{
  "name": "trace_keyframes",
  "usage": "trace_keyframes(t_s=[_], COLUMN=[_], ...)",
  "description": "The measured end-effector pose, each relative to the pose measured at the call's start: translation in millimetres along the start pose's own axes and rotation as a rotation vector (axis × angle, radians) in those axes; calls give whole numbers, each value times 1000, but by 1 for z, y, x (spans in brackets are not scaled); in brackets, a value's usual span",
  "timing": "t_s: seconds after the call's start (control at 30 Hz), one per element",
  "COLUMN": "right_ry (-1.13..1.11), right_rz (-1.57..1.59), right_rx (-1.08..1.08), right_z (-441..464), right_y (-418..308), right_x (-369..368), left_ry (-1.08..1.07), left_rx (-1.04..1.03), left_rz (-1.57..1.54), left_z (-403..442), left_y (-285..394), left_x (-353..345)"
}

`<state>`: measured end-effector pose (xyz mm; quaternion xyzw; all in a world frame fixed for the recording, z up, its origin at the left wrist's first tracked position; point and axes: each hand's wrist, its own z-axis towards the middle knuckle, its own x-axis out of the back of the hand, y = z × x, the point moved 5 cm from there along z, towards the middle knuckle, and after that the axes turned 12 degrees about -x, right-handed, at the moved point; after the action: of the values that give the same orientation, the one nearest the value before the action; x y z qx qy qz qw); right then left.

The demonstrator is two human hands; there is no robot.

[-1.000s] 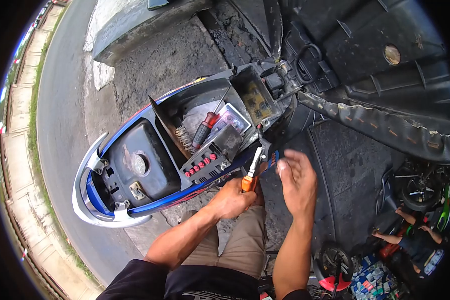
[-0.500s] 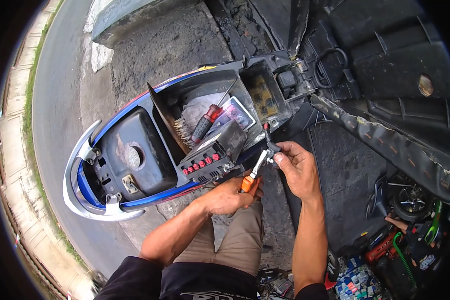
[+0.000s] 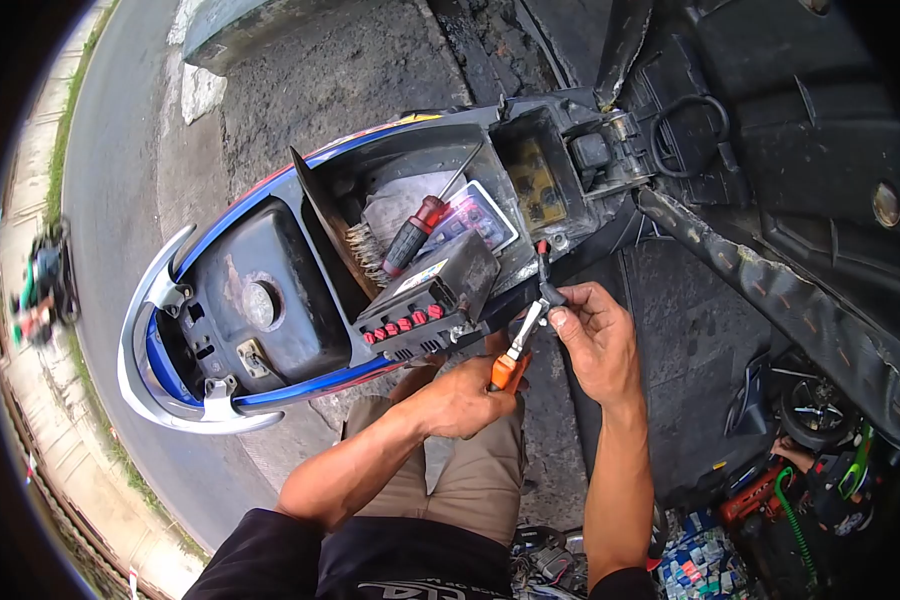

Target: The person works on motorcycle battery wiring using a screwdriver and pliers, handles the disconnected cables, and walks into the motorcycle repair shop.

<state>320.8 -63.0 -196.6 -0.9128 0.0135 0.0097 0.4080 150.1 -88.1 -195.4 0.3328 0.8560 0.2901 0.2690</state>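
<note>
My left hand (image 3: pixel 465 398) is closed round the orange handle of a pair of pliers (image 3: pixel 515 362), its metal jaws pointing up at a small black connector. Thumb and fingers of my right hand (image 3: pixel 598 335) pinch that black connector (image 3: pixel 549 293), which hangs on a short cable with a red end by the scooter's edge. Just left of it, a battery (image 3: pixel 438 292) with a row of red caps rests on the rim of the open seat compartment. A red and black screwdriver (image 3: pixel 415 236) lies inside, beside a clear-lidded case (image 3: pixel 473 218) and a coil spring.
The raised black seat underside (image 3: pixel 770 130) fills the upper right. A silver grab rail (image 3: pixel 135 345) curves round the scooter's tail. At the lower right are a wheel, part of another person (image 3: pixel 840 495) and many small boxes (image 3: pixel 695 560). A blurred rider (image 3: pixel 45 280) is on the road.
My right hand has come in from open beside the pliers and taken hold of the black connector. The view has shifted slightly. A rider has appeared on the road at the left.
</note>
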Motion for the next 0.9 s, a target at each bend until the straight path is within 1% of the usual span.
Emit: trace_keyframes(t_s=[0.07, 0.13, 0.27, 0.33, 0.37, 0.43, 0.6, 0.67, 0.73, 0.77, 0.83, 0.9], right_ry=[-2, -7, -32, -40, -49, -58, -73, -44, -26, -11, 12, 33], right_rz=[36, 44, 44, 48, 54, 62, 74, 44, 13, -18, -41, -66], right_rx=[23, 22, 2, 3, 3, -10, 6, 11, 9, 7, 27, 49], right_z=[0, 1, 3, 5, 5, 6, 6, 4, 3, 2, 2, 2], right_y=[0, 0, 2, 2, 2, 3, -2, -3, -3, -3, -1, -1], right_x=[0, 0, 3, 3, 3, 4, 3, 3, 3, 3, 3, 4], left_ry=[-26, 5, 32, -62, -65, -54, -39, -26, -19, -20, 0, 1], left_rx=[27, -138, -132, -98, -97, -173, -154, -153, -215, -214, -190, -163], left_rz=[-35, -25, -78, -161, -162, -259, -242, -241, -127, -126, -162, -125], left_z=[1, 8, 10, 13, 12, 10, 10, 11, 12, 12, 11, 11], left_y=[-5, -7, -15, -24, -26, -15, -12, -13, -15, -15, -13, -11], left_x=[-1, 0, -1, -4, -5, -4, -3, -3, -2, -3, -4, -5])
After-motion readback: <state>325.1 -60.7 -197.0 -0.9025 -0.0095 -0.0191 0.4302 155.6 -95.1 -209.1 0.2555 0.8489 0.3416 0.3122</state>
